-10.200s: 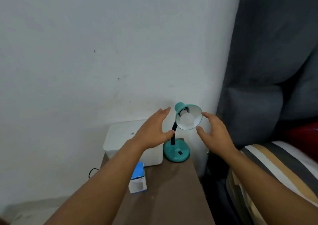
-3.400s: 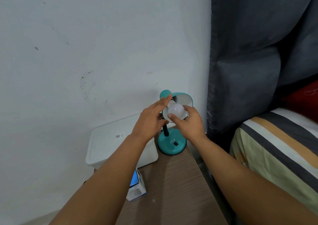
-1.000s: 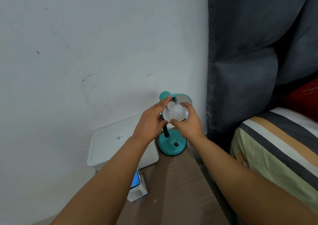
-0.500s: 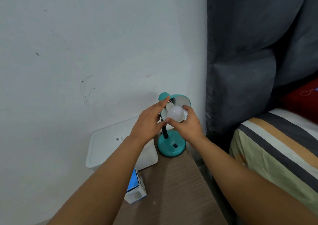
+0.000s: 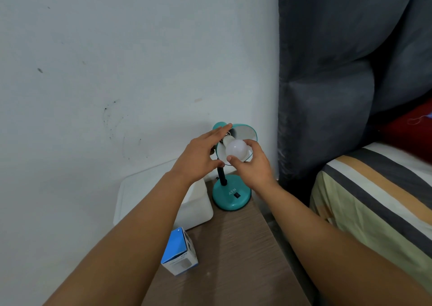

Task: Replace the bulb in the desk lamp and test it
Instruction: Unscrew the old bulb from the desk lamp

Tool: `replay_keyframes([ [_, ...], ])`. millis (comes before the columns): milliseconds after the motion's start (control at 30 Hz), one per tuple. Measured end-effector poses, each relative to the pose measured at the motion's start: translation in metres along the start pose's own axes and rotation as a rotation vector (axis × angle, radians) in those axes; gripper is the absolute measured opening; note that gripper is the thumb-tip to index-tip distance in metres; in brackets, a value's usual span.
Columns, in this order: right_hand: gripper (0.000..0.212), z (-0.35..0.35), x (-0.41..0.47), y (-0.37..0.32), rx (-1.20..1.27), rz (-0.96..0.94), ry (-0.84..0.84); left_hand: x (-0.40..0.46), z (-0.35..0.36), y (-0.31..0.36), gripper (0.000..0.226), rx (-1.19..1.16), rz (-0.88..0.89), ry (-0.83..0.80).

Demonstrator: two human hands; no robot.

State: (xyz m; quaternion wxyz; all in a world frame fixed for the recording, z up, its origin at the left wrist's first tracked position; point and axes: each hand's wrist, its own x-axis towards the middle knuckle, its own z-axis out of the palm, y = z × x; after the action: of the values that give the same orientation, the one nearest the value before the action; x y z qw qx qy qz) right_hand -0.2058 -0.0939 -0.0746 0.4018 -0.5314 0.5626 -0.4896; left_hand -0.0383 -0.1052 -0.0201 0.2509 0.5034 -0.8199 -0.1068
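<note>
On the far end of the brown wooden table [image 5: 233, 259], against the white wall [image 5: 117, 71], stands a teal desk lamp [image 5: 231, 194]: round base with a black switch and "ATN" lettering, short black neck, shade [image 5: 247, 133] tilted toward the camera. White bulb [image 5: 236, 150] sits at the mouth of the shade, its neck pointing back toward the socket; cannot tell whether the thread is seated or already free. Right hand [image 5: 253, 165] grips the bulb: thumb on its near-left underside, fingers curled round the right side. Left hand [image 5: 198, 157] has fingers straight and together, pressed flat against the left outside of the shade, thumb near its lower rim; it holds nothing in a curl. Both forearms come in from the near edge, bare. Just left of the lamp base, touching the wall side, is a white lidded plastic box [image 5: 163, 200], partly hidden by the left forearm. Nearer, at the table's left edge, stands a small blue-and-white carton [image 5: 180, 252] with a bulb pictured on its side; closed flap on top. To the right of the table: dark grey padded headboard [image 5: 350, 83], a bed with a striped sheet [image 5: 374, 200] in grey, cream, orange and pale green, and a red pillow [image 5: 406, 130] at the far right edge.
</note>
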Motion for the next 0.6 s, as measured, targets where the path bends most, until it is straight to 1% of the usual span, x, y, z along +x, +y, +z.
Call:
replay_keyframes([
  [100,0.072,0.0022,-0.0006,0.0014,-0.011,0.034,0.004,0.0005,-0.0005,0.0011,0.1,0.016,0.008,-0.008],
  [200,0.071,0.0025,0.0006,0.0023,-0.082,0.041,0.017,0.0006,0.0,0.0014,0.099,0.014,0.01,-0.009],
  [333,0.065,-0.0009,0.0,0.0,-0.209,-0.017,0.054,-0.0001,0.001,0.0017,0.1,0.008,0.015,-0.011],
  [433,0.067,-0.0016,-0.0018,-0.0018,-0.266,-0.093,0.086,-0.0008,0.0019,0.0023,0.099,0.009,0.017,-0.014],
  [533,0.066,-0.0025,-0.0038,-0.0039,-0.275,-0.136,0.09,-0.0016,0.0027,0.0033,0.099,0.015,0.024,-0.013],
  [600,0.065,-0.0038,-0.0054,-0.0045,-0.237,-0.14,0.089,-0.0024,0.0032,0.0035,0.1,0.026,0.024,-0.011],
])
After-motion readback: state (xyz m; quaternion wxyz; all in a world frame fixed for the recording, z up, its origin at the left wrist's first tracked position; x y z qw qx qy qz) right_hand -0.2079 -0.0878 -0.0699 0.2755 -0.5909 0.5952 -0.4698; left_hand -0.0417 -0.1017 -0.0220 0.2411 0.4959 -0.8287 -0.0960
